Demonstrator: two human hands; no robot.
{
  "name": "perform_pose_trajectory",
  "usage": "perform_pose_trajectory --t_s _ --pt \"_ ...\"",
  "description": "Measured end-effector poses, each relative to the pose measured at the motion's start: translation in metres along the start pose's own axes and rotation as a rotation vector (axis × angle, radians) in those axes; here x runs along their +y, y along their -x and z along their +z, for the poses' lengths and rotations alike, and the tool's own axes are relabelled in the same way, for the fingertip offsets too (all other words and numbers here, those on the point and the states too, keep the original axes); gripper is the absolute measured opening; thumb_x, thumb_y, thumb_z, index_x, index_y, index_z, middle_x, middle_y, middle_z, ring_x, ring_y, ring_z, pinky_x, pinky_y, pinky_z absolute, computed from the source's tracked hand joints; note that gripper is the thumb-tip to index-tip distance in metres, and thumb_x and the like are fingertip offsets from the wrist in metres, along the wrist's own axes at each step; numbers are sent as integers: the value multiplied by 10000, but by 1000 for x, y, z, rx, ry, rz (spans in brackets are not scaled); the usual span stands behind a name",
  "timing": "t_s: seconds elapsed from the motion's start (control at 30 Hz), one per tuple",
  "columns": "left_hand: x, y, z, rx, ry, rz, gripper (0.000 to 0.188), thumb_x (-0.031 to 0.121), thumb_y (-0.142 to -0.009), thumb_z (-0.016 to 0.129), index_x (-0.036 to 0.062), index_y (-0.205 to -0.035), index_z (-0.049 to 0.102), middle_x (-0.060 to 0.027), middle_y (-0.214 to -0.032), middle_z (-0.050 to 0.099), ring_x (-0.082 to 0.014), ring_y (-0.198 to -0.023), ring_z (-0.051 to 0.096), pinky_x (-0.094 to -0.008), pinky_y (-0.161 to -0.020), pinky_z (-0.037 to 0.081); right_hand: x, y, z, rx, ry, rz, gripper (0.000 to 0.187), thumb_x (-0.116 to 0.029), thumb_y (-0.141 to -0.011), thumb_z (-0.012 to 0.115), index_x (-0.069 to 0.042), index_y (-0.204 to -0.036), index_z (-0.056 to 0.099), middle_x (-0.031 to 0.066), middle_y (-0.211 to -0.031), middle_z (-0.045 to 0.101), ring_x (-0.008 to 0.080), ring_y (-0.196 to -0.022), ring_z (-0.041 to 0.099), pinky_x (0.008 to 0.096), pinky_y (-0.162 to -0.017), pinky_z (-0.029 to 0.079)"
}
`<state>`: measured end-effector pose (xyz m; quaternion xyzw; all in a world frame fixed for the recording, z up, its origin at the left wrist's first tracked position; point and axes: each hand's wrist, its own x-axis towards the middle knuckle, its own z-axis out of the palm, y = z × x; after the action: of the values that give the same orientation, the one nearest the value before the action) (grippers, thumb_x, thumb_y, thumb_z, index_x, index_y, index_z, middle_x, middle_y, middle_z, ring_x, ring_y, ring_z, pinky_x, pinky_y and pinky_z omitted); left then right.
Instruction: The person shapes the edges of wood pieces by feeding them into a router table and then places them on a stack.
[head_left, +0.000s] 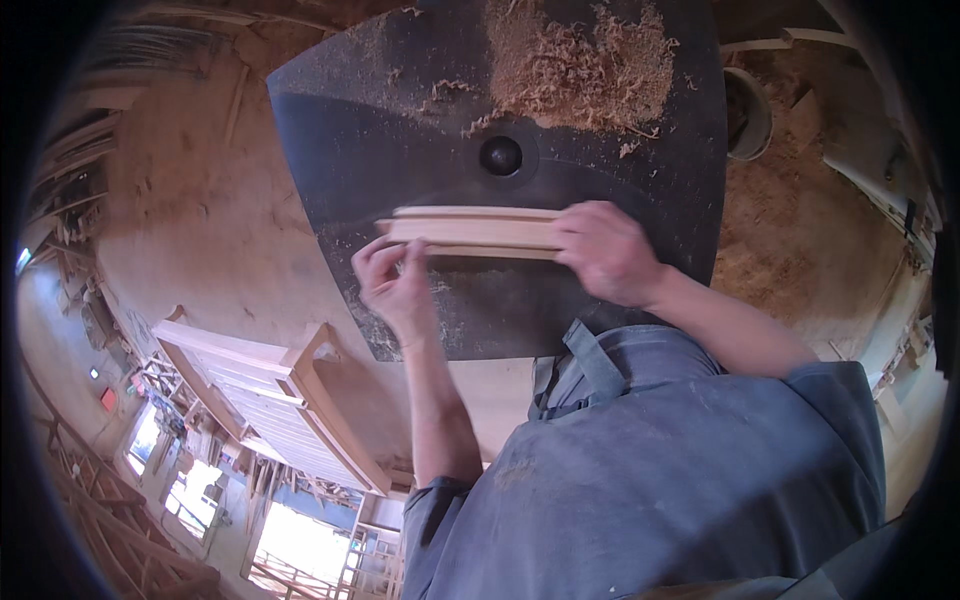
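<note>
A short, pale wooden piece (480,232) with grooved long edges lies crosswise in front of me, above a dark machine table (400,165). My right hand (608,252) is closed round its right end. At the other end, the bent fingers and thumb of my left hand (396,285) grip the near edge; slight motion blur softens them. Just beyond the wood, a round black spindle (502,156) stands up from the table, apart from both hands.
Wood shavings (585,65) are heaped on the far part of the table. A slatted wooden frame (270,390) stands at left on the dusty floor (220,220). A round bucket-like container (752,115) is beyond the table's right edge. Stacked timber (85,180) lines the far left.
</note>
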<state>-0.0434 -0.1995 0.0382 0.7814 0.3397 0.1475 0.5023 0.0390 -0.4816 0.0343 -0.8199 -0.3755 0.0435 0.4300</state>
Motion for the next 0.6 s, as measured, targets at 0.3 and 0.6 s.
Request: perform_pose_trajectory --t_s 0.3,0.6 --pt "38 35 87 -112 66 71 213 24 -767 880 12 -785 668 -78 -1091 573 -212 -1019 575 -317 -916 471 -9 62 -57 -54 142 258 575 -64 -652 799 7 -1197 631 139 -1092 602 322 -962 596 427 -850 520" --pt "44 26 96 -195 -140 120 219 64 -783 892 4 -778 682 -76 -1107 608 -172 -990 599 -261 -788 483 -3 73 -45 52 105 248 606 -11 -626 781 27 -1209 620 159 -1070 594 339 -876 613 434 -759 535"
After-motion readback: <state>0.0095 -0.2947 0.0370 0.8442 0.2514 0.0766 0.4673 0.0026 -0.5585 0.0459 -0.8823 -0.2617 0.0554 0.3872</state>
